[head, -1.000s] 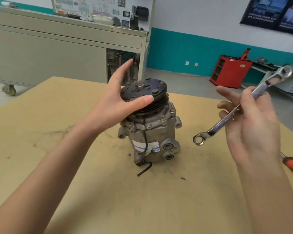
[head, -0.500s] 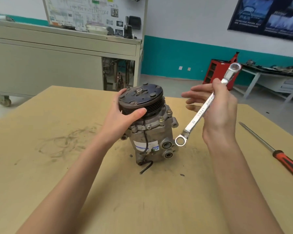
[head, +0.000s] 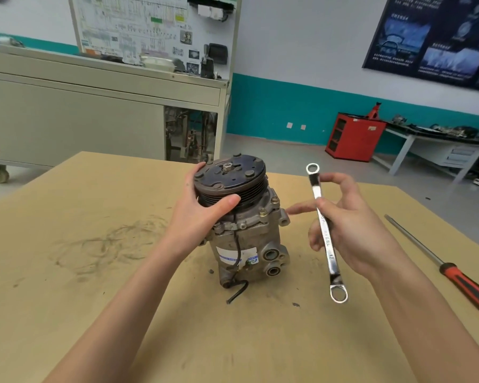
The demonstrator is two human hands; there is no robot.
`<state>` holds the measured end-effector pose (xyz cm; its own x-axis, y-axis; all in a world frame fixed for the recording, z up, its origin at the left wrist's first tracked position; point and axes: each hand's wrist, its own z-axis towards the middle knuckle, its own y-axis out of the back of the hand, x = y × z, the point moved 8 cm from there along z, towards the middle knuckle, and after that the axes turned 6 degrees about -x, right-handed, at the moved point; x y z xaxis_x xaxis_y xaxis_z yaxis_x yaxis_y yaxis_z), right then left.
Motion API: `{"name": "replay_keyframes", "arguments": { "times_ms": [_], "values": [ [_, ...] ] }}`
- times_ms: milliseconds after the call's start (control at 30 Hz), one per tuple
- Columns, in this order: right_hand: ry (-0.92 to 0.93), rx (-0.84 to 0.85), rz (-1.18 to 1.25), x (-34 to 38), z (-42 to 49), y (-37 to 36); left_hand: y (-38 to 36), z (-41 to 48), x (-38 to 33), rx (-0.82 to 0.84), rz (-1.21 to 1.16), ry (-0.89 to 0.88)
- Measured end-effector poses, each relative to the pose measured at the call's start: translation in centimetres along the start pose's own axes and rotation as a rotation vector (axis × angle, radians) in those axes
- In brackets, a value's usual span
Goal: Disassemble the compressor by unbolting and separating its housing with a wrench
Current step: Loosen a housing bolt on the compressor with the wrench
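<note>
A grey metal compressor stands upright on the wooden table, its dark pulley on top and a black wire hanging down its front. My left hand grips the pulley from the left, thumb across its front grooves. My right hand holds a silver double ring wrench by its shaft, just right of the compressor. The wrench is nearly vertical in the air, one ring up, one down. Gold-coloured bolts show on the housing flange under the pulley.
A screwdriver with a red and black handle lies on the table at the right. Dark scuff marks stain the tabletop left of the compressor. Beyond the table stand a grey cabinet bench, a red cabinet and a workbench.
My left hand has closed around the pulley. My right hand has brought the wrench down and left toward the compressor, turning it from slanted to nearly upright.
</note>
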<state>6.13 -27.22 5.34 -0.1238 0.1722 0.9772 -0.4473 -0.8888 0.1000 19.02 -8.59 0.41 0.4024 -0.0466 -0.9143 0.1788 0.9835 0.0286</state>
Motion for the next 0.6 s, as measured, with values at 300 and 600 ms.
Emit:
{"name": "replay_keyframes", "arguments": {
  "times_ms": [300,600],
  "values": [
    [-0.059,-0.069,0.495,-0.5,0.1,1.2,0.0,0.0,0.3,-0.007,0.002,0.001],
    [0.046,-0.02,0.775,-1.0,0.8,0.4,0.0,-0.1,0.1,-0.006,0.008,0.006]
  ]
}}
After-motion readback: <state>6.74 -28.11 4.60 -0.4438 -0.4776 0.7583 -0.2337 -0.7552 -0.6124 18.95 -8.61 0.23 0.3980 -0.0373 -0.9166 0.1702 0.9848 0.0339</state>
